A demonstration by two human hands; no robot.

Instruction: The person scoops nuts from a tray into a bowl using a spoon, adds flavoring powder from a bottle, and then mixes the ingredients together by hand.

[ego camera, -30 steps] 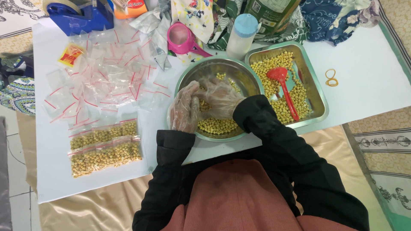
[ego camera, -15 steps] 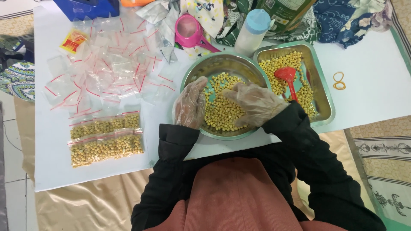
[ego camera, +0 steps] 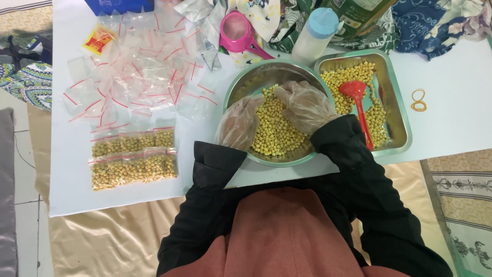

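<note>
A round steel bowl [ego camera: 246,82] holds a heap of yellow beans [ego camera: 274,134]. Both my hands wear clear plastic gloves. My left hand [ego camera: 238,123] rests at the bowl's left inner wall, fingers curled against the beans. My right hand [ego camera: 303,105] lies on top of the beans, fingers spread and pointing left. A square steel tray [ego camera: 397,97] to the right holds more beans and a red spoon [ego camera: 359,102]. Two filled zip bags of beans [ego camera: 132,159] lie at the left.
Several empty clear zip bags [ego camera: 138,72] with red strips cover the white sheet at upper left. A pink scoop [ego camera: 238,28], a white bottle with blue cap [ego camera: 315,36], yellow rubber bands [ego camera: 418,100] and a small yellow packet [ego camera: 98,40] lie around.
My hands moved apart inside the bowl, the left to the rim side, the right spread flat over the beans. The camera shifted, so the bowl sits more central.
</note>
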